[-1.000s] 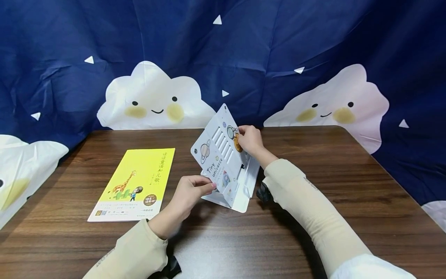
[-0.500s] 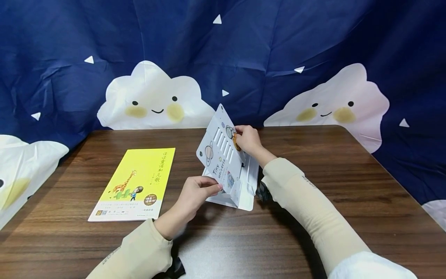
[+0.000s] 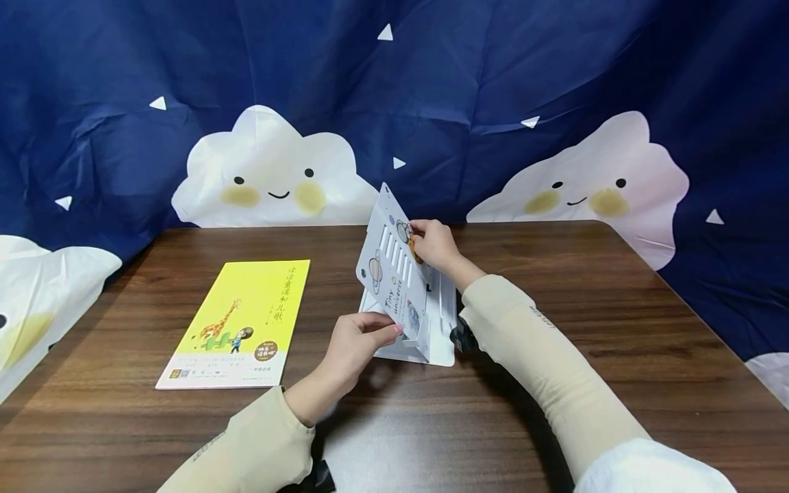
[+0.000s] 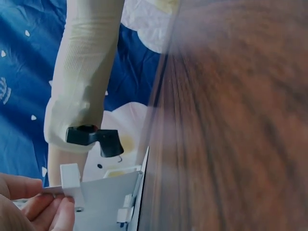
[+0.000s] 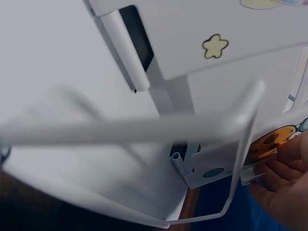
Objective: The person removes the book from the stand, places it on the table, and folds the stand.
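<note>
A white book stand (image 3: 383,291) printed "Tiny universe" stands on the table with its slotted panel tilted up from a flat base (image 3: 442,342). My left hand (image 3: 357,346) pinches the panel's near lower edge between thumb and fingers. In the left wrist view, that hand (image 4: 36,207) is at the edge beside a small white lip (image 4: 71,177). On the far right edge, by an orange planet print, my right hand (image 3: 436,245) grips the panel. The right wrist view has its fingers (image 5: 288,166) bent at that edge, with a blurred white wire support (image 5: 120,131) in front.
A yellow children's book (image 3: 253,301) with a giraffe on its cover lies flat to the left of the stand. The brown wooden table (image 3: 555,267) ends at a blue curtain (image 3: 444,82) with cloud prints.
The stand has turned, its printed face now showing narrower. Its near end and my left hand have shifted right, while my right hand has moved slightly left.
</note>
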A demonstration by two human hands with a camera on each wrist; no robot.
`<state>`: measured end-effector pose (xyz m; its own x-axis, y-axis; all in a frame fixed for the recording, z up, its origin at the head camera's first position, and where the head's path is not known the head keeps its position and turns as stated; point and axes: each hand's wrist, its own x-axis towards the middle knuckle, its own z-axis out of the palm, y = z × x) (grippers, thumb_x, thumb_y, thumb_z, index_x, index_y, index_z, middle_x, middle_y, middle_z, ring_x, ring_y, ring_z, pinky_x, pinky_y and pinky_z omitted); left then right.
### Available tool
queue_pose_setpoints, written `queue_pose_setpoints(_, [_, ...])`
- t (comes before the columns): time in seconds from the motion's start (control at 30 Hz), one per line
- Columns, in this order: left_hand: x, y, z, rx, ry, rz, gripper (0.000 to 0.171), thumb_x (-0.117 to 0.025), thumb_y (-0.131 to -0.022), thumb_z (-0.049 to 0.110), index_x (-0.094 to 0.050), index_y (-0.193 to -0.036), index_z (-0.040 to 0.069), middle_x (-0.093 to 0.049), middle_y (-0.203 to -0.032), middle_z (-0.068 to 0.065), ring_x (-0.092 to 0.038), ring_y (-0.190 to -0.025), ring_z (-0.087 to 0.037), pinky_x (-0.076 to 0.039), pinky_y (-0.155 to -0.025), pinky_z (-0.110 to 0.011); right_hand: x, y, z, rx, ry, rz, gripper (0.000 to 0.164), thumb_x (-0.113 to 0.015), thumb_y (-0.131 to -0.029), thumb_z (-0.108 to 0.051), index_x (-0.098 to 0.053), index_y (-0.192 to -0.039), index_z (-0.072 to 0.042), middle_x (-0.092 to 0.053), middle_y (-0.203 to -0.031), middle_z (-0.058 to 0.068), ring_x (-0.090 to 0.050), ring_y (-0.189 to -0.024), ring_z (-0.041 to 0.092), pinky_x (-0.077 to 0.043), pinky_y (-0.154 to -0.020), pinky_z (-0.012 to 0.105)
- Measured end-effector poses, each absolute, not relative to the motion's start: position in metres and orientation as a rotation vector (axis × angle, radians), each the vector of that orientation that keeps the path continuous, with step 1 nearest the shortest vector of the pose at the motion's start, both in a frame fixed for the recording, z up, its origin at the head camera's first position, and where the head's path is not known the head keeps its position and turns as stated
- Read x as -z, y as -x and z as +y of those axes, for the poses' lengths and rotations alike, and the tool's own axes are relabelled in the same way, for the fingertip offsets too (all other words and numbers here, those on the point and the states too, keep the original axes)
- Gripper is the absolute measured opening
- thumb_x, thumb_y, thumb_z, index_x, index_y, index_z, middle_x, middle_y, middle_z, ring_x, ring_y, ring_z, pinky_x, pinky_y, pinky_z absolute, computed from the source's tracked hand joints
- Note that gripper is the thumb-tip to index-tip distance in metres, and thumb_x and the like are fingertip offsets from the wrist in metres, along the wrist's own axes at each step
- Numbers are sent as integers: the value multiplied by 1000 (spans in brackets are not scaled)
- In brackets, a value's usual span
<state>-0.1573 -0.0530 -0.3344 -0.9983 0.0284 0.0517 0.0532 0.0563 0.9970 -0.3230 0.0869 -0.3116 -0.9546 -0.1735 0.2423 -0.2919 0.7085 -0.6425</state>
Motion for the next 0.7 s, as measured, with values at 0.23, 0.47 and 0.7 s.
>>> queue_pose_setpoints(0.23, [336, 156, -47, 2151, 92, -2274, 18, -65, -73, 4, -63, -84, -10, -62, -71, -8, -58, -64, -13, -47, -65, -26, 311, 326, 86, -1116, -420, -2767, 34, -48, -86, -3, -51, -120, -4, -54, -114, 9, -49, -97, 16, -42, -78, 26])
queue_pose_setpoints(0.47, [335, 155, -41, 2116, 112, -2291, 19, -65, -73, 7, -65, -85, -8, -63, -74, -10, -56, -63, -10, -47, -64, -26, 310, 328, 84, -1095, -490, -2810, 36, -48, -86, -3, -49, -121, -5, -52, -116, 9, -47, -103, 19, -40, -83, 28])
queue_pose_setpoints(0.7, [336, 155, -33, 2110, 132, -2246, 18, -65, -73, 5, -65, -85, -9, -63, -74, -12, -55, -62, -7, -47, -62, -24, 306, 330, 84, -1065, -519, -2851, 38, -47, -86, -4, -47, -124, -5, -49, -120, 9, -44, -105, 17, -38, -85, 28])
